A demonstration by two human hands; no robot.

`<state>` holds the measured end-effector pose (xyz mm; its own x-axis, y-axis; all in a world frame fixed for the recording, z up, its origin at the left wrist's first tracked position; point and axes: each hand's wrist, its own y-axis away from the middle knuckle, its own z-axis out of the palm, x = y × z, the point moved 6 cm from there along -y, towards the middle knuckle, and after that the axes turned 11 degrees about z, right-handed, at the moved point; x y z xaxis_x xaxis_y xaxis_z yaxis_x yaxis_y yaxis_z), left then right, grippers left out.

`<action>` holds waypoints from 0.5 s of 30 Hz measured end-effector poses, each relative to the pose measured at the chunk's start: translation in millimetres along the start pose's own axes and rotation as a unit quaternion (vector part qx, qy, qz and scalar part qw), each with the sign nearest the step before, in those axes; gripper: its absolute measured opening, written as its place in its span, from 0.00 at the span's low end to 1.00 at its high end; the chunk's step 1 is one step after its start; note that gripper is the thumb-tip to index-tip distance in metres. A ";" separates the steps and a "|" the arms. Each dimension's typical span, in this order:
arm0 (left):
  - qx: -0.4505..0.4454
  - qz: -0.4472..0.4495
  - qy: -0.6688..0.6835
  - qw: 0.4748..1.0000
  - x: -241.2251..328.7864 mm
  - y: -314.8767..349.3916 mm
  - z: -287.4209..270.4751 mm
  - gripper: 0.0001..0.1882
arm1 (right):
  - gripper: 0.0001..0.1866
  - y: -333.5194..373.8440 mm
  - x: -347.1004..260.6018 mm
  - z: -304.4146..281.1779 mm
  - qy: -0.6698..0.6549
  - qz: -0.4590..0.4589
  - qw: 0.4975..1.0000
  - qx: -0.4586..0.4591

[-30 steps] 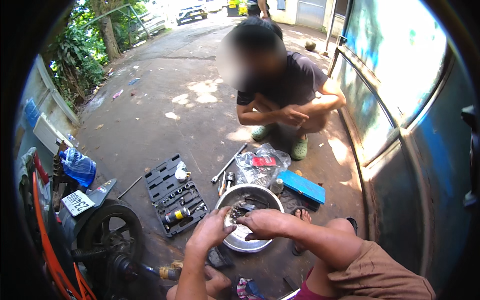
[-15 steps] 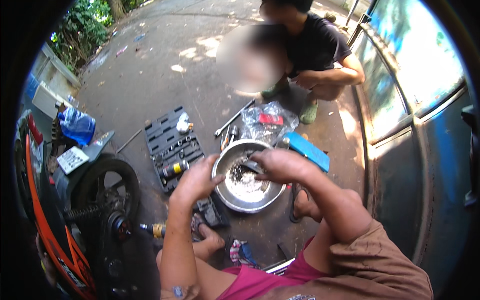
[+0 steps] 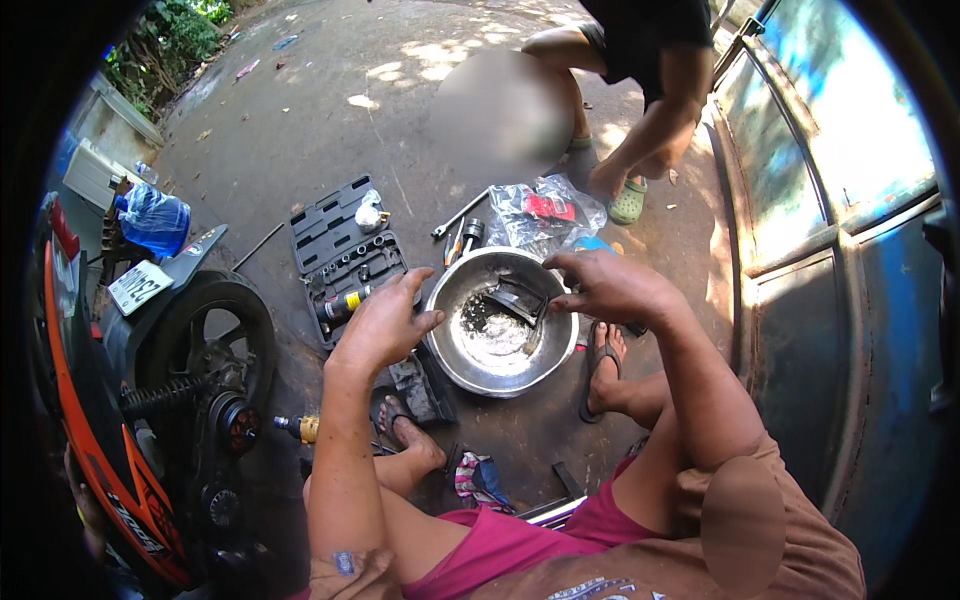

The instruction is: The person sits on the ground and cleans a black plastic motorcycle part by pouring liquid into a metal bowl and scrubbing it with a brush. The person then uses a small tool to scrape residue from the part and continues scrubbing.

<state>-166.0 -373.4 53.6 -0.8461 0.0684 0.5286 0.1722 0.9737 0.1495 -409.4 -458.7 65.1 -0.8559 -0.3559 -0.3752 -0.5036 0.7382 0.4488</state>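
A round metal basin (image 3: 455, 372) sits on the ground between my feet. Inside it, dark curved metal parts (image 3: 515, 303) lie in shallow, shiny liquid. My left hand (image 3: 385, 318) hovers beside the basin's left rim, thumb and fingers apart, with nothing in it. Over the right rim is my right hand (image 3: 615, 285), its thumb and forefinger spread and holding nothing visible; whether it touches the rim I cannot tell. A black toolbox (image 3: 335, 235) with sockets lies open beyond my left hand, and a spray can (image 3: 345, 303) rests across it.
On the left stands a motorcycle, its rear wheel (image 3: 225, 340) towards me. A clear plastic bag (image 3: 525, 222) and several hand tools lie beyond the basin. Another person (image 3: 665, 75) bends down at the far right, near a metal gate (image 3: 790, 200). A yellow power tool (image 3: 300, 429) lies near my left foot.
My right hand has let go of a dark metal part, now lying in the basin, and has moved right to the rim. The other person has shifted from crouching to bending over.
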 end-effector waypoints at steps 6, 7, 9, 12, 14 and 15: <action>0.071 -0.108 0.188 0.974 -86.0 23.7 43.5 0.30 | 0.30 11.7 31.7 -28.9 -0.026 -0.017 0.999 -0.022; 0.108 -0.118 0.262 0.952 -108.5 25.5 63.5 0.29 | 0.29 10.4 38.6 -30.6 -0.032 -0.061 0.998 -0.010; 0.104 -0.263 0.323 0.903 -165.4 36.6 122.1 0.36 | 0.27 -4.9 73.1 -10.0 -0.035 -0.002 0.998 -0.060; 0.144 -0.443 0.352 0.812 -224.6 59.3 215.5 0.62 | 0.26 -47.2 122.3 54.4 -0.032 0.034 0.992 -0.117; 0.121 -0.443 0.237 0.856 -244.4 69.1 253.1 0.69 | 0.26 -75.9 149.8 118.4 0.014 0.038 0.988 -0.150; 0.148 -0.426 0.244 0.859 -249.5 73.1 267.0 0.70 | 0.25 -91.4 160.0 153.3 0.027 0.034 0.986 -0.164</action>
<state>-77.0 -261.3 -290.5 -0.2779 -0.7245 0.6308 -0.6011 0.6433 0.4741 -482.4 -495.3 -160.3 -0.8896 -0.3487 -0.2950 -0.4480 0.5404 0.7122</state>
